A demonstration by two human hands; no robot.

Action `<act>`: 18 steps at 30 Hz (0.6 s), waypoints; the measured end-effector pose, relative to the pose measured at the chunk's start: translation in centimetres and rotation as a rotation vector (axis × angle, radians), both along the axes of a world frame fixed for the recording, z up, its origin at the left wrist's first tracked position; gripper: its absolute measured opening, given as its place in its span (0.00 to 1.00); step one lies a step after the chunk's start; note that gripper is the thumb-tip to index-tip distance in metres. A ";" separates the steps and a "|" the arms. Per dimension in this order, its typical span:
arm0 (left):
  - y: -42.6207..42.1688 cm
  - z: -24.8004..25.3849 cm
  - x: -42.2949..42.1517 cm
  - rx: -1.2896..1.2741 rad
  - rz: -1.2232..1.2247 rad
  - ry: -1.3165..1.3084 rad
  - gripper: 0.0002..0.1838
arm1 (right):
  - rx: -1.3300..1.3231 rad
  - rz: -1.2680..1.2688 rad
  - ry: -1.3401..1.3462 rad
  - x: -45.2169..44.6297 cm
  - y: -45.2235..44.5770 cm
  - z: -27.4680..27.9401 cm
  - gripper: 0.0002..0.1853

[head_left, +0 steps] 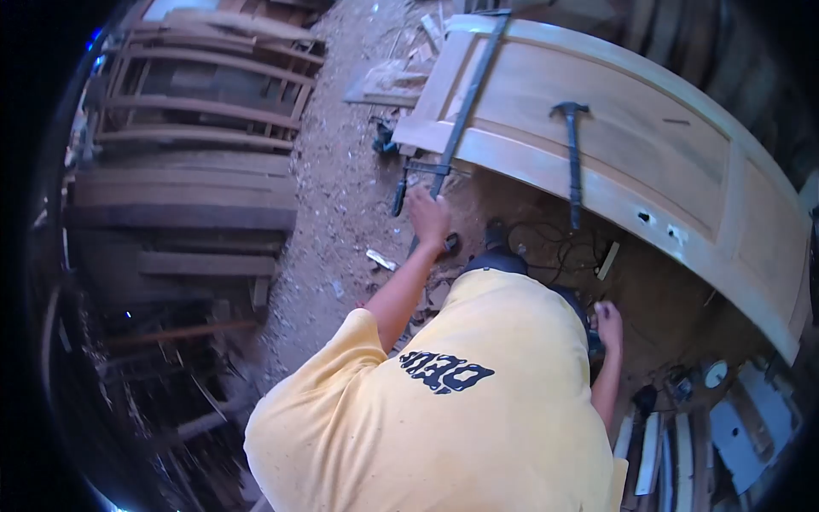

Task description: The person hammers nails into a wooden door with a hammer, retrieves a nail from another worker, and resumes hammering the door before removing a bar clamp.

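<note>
A wooden panel door (pixel 597 119) lies raised above the dirt floor, with a long metal bar clamp (pixel 467 102) across its left end. Just below the clamp's sliding jaw and its black screw handle (pixel 399 194), my left hand (pixel 429 218) is closed around the bar. My right hand (pixel 607 322) hangs low beside my right leg, fingers curled; whatever it may hold is hidden. On the door rests a claw hammer (pixel 573 162), its handle sticking out past the near edge. Farther right, that edge has small cut openings (pixel 644 217).
Wooden frames (pixel 205 111) and boards (pixel 179 200) are stacked at left. Dark cables (pixel 554 243) lie on the floor under the door. Wood strips (pixel 665 452) and a pale board (pixel 755 427) lie at lower right. Scraps and shavings litter the ground (pixel 333 171).
</note>
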State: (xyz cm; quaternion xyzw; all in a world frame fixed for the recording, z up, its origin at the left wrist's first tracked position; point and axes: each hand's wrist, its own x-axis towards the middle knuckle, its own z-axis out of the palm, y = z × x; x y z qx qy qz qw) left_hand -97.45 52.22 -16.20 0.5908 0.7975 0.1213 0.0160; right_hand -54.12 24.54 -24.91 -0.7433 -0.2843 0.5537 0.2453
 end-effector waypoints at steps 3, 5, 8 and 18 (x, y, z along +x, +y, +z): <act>3.2 -2.8 -7.6 0.104 0.093 0.060 0.29 | 0.011 0.109 -0.076 -6.6 12.4 10.5 0.14; 5.7 -5.5 -11.2 -0.057 0.164 0.004 0.28 | 0.288 0.290 -0.391 -11.5 18.3 12.9 0.12; 7.6 -7.1 -13.1 -0.339 0.248 -0.129 0.24 | 0.254 0.309 -0.051 -18.8 25.1 13.9 0.12; 10.7 -11.8 -23.0 -1.264 0.138 -2.031 0.22 | -0.238 0.234 0.364 -38.0 35.2 3.5 0.22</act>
